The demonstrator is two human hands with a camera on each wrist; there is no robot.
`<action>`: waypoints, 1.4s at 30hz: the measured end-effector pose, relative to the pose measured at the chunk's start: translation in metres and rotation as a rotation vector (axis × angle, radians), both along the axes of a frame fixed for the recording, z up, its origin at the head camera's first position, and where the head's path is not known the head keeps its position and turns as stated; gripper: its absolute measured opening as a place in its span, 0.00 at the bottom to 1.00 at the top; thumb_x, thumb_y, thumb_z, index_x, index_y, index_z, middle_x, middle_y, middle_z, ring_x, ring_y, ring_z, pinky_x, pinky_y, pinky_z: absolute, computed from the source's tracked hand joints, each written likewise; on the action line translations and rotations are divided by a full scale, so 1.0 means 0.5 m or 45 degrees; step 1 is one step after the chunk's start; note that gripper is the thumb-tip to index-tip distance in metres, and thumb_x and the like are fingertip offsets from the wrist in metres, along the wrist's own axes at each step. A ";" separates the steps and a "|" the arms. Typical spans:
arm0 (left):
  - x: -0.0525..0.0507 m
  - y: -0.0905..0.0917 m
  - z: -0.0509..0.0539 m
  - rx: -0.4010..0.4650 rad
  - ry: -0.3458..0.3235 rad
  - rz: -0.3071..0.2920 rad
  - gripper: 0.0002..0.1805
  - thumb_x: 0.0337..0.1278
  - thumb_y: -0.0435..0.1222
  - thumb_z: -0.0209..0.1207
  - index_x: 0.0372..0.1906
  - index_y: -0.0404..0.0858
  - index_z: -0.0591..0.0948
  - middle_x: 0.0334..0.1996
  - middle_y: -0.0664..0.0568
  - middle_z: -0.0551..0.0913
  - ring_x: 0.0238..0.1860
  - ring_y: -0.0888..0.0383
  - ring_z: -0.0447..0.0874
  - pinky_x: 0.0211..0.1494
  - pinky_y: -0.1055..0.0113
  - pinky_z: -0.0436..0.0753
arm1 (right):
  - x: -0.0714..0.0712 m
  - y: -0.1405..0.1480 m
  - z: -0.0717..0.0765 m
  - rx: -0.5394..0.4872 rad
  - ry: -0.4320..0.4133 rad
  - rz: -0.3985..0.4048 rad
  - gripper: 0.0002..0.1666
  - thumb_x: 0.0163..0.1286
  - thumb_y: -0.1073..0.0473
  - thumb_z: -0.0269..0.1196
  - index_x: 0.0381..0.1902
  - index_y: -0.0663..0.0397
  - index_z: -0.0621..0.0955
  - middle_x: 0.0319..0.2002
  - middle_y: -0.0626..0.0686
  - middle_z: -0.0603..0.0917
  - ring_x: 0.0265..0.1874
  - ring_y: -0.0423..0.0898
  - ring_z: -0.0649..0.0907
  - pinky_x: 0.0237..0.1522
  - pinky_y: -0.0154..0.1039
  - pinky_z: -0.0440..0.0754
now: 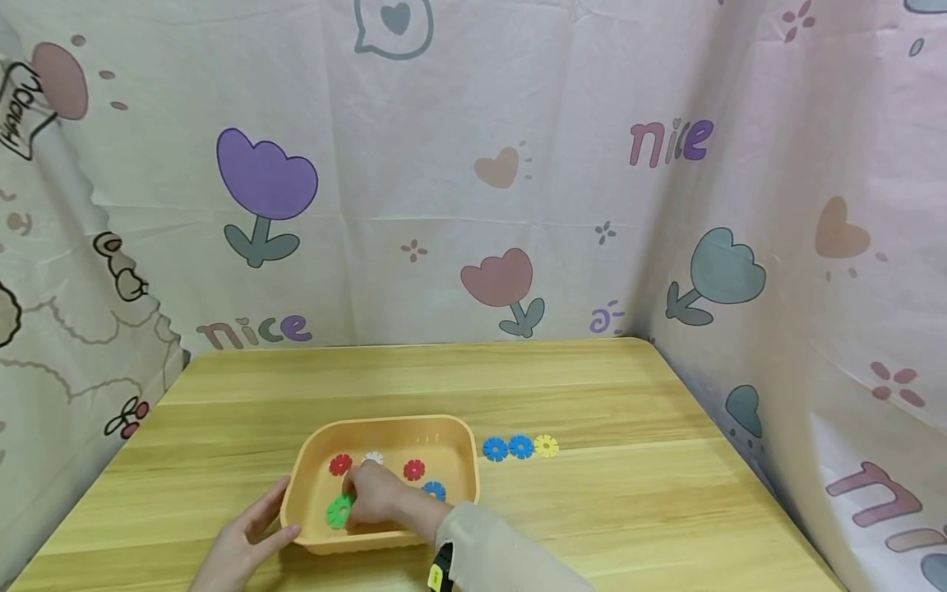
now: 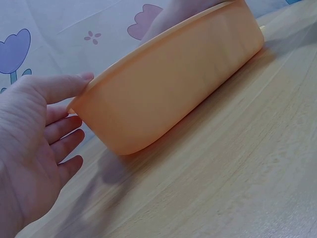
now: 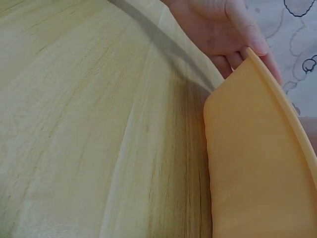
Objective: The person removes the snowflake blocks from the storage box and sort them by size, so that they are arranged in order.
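An orange plastic basin (image 1: 459, 460) stands on the table with several notched plastic discs inside. My left hand (image 1: 240, 538) grips its near left corner; in the left wrist view the thumb (image 2: 85, 79) lies over the rim and the fingers are outside, under the lip. Reaching into the basin, my right hand (image 1: 379, 493) points down beside a green disc (image 1: 339, 511). Its fingertips are hidden, so whether they pinch a disc cannot be seen. Around it lie a red disc (image 1: 340, 464), a white disc (image 1: 373, 457), another red disc (image 1: 414, 469) and a partly covered blue disc (image 1: 434, 491).
Right of the basin, two blue discs (image 1: 508, 448) and a yellow disc (image 1: 547, 446) form a row on the wooden table (image 1: 629, 493). A patterned cloth (image 1: 414, 164) hangs behind and along the sides. The right wrist wears a black band (image 1: 441, 567).
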State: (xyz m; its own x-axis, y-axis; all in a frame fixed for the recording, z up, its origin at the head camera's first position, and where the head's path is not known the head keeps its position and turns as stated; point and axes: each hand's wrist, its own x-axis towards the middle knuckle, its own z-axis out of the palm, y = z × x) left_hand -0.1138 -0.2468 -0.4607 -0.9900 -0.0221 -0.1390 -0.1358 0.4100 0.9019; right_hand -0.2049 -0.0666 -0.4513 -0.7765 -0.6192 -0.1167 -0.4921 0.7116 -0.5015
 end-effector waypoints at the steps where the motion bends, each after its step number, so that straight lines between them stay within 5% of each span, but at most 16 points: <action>1: -0.001 0.000 0.001 -0.003 -0.003 0.002 0.43 0.58 0.43 0.60 0.72 0.34 0.52 0.67 0.36 0.55 0.65 0.38 0.55 0.59 0.38 0.64 | -0.001 0.000 0.000 -0.007 -0.005 -0.002 0.18 0.46 0.62 0.75 0.34 0.51 0.79 0.26 0.41 0.70 0.26 0.33 0.68 0.29 0.22 0.68; 19: 0.001 0.001 0.001 -0.049 0.014 0.002 0.42 0.59 0.42 0.60 0.71 0.32 0.52 0.67 0.34 0.55 0.64 0.35 0.57 0.59 0.41 0.66 | -0.011 0.031 0.008 -0.307 -0.110 -0.062 0.13 0.51 0.72 0.68 0.28 0.52 0.75 0.23 0.44 0.73 0.22 0.35 0.70 0.23 0.25 0.69; 26: 0.001 0.000 0.001 -0.054 0.009 -0.001 0.42 0.59 0.42 0.60 0.71 0.32 0.52 0.67 0.34 0.54 0.64 0.35 0.56 0.59 0.41 0.66 | -0.024 0.067 0.020 -0.603 -0.380 -0.082 0.11 0.55 0.77 0.62 0.31 0.59 0.76 0.20 0.46 0.71 0.16 0.38 0.73 0.19 0.30 0.76; 31: 0.002 -0.001 0.000 -0.034 0.012 -0.006 0.42 0.59 0.41 0.59 0.71 0.31 0.51 0.67 0.34 0.53 0.64 0.35 0.55 0.59 0.42 0.66 | -0.042 0.099 0.035 -0.732 -0.537 -0.098 0.10 0.57 0.76 0.61 0.35 0.61 0.75 0.22 0.48 0.71 0.18 0.44 0.78 0.25 0.39 0.82; 38: 0.002 0.000 0.003 -0.005 -0.002 -0.004 0.43 0.58 0.44 0.59 0.71 0.33 0.52 0.68 0.35 0.53 0.65 0.35 0.55 0.59 0.39 0.63 | -0.057 0.153 0.062 -0.850 -0.579 -0.109 0.10 0.59 0.75 0.61 0.38 0.64 0.75 0.24 0.50 0.73 0.22 0.45 0.79 0.32 0.48 0.83; 42: 0.002 0.002 0.002 -0.010 0.010 -0.001 0.43 0.58 0.44 0.60 0.71 0.33 0.52 0.68 0.36 0.54 0.65 0.36 0.55 0.59 0.40 0.65 | -0.061 0.185 0.076 -0.898 -0.576 -0.165 0.10 0.59 0.76 0.61 0.39 0.65 0.76 0.25 0.51 0.73 0.24 0.44 0.77 0.33 0.43 0.84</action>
